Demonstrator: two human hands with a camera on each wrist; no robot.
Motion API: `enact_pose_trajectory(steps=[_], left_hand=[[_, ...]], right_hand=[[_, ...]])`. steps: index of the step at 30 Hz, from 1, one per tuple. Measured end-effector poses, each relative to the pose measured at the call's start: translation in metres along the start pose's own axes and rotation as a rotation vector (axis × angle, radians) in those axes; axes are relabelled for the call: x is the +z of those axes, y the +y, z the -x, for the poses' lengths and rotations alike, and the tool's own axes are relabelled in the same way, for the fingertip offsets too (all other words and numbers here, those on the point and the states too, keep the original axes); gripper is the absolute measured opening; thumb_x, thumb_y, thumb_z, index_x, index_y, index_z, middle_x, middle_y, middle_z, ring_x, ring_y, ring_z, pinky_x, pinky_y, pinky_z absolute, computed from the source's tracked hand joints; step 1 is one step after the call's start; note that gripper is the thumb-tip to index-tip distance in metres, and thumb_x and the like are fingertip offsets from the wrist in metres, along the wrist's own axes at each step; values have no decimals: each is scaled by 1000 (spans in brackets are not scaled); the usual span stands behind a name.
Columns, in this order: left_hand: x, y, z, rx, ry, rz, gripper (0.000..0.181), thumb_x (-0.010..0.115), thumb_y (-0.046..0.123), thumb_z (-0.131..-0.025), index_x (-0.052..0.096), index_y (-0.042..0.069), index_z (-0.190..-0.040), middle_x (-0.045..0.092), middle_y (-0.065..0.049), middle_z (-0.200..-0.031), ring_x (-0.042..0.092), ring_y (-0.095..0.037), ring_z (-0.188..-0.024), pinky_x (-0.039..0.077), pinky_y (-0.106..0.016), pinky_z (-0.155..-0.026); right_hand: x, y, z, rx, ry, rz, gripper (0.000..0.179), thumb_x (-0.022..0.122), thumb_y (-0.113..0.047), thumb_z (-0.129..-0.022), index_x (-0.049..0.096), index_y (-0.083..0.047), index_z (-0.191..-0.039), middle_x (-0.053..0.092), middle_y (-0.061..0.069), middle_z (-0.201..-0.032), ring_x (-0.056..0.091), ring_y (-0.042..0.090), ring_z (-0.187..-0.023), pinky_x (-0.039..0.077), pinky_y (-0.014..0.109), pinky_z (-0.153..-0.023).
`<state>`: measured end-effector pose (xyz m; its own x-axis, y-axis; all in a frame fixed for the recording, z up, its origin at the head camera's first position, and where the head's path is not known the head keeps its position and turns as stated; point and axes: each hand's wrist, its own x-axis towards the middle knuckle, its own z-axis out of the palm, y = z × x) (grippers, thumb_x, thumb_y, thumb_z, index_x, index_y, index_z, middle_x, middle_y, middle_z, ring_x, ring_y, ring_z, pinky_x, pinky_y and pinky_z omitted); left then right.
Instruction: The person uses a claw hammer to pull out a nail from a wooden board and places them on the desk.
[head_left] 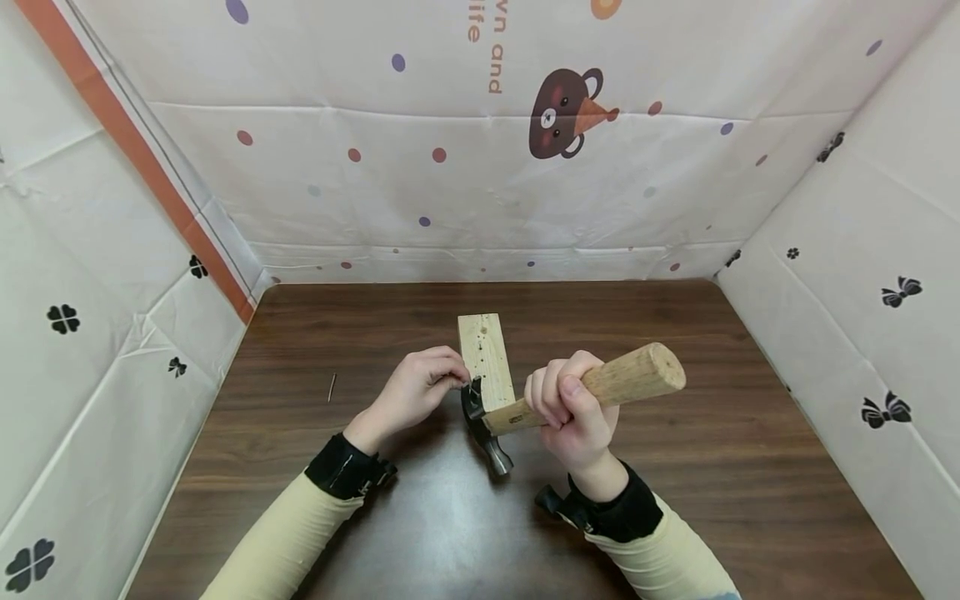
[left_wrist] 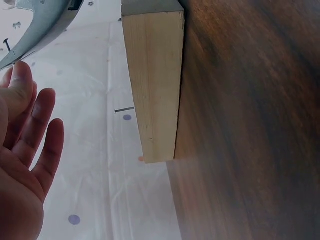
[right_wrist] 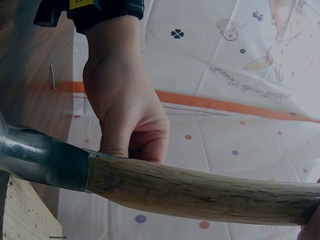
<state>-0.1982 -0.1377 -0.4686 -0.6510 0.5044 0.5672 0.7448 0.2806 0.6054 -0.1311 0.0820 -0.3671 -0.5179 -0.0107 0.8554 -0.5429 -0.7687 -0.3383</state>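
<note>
- The claw hammer (head_left: 513, 416) is held over the near end of the wood block, its steel head (head_left: 480, 425) at the block's near left corner; whether the two touch I cannot tell.
- Its claw (left_wrist: 45, 30) points up and left in the head view, the striking face toward the person, and the wooden handle (right_wrist: 200, 195) slants off to the right.
- A nail (left_wrist: 8, 46) sits at the claw's tip, its head showing above the steel.
- The right hand (head_left: 573, 412) grips the handle partway along, fingers wrapped round it and thumb pressed against the wood; the butt end sticks out past the fist.
- The left hand (head_left: 420, 385) is at the claw, thumb and forefinger close together right at the tip; whether they pinch the nail I cannot tell. Its other fingers are slightly bent and spread apart in the left wrist view.
- The wood block (head_left: 487, 362) lies flat, dotted with small dark marks; a second nail (left_wrist: 123, 109) stands up from its top face.
- A loose nail (head_left: 332, 387) lies on the table, left of the left hand.
- Black wrist straps (head_left: 341, 467) sit over pale yellow sleeves (head_left: 281, 546).
- Beneath is a dark wood-grain table (head_left: 750, 467).
- Behind it hangs a white printed sheet (head_left: 450, 192) with coloured dots and a brown bear (head_left: 555, 112).
</note>
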Motion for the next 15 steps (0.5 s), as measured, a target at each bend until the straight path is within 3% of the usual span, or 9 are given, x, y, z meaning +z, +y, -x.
enact_pose_trajectory(steps=[6,10,15], left_hand=[[1,2,0,-23,39,35,24,78,-12,-90,79,11,-92,73,0,-97,69,-12,-91,59,-27,-79],[-2,3,1,-88,88,45,20,78,-7,-93,81,13,-94,74,-3,-96,69,-11,-90,59,-27,-75],[-13,5,7,-176,153,15,14,79,0,-95,83,13,-97,76,2,-97,70,-10,-87,58,-27,-69]], right_hand=[[-1,0,1,-2,-3,0,30,47,3,-103,34,-2,-77,30,2,-54,29,11,-41,26,26,-40],[-2,0,2,-6,-6,4,30,47,3,-104,34,-2,-77,31,2,-54,28,11,-41,27,25,-39],[-3,0,2,-28,-1,11,29,47,4,-104,36,-1,-78,31,2,-55,29,11,-42,27,25,-39]])
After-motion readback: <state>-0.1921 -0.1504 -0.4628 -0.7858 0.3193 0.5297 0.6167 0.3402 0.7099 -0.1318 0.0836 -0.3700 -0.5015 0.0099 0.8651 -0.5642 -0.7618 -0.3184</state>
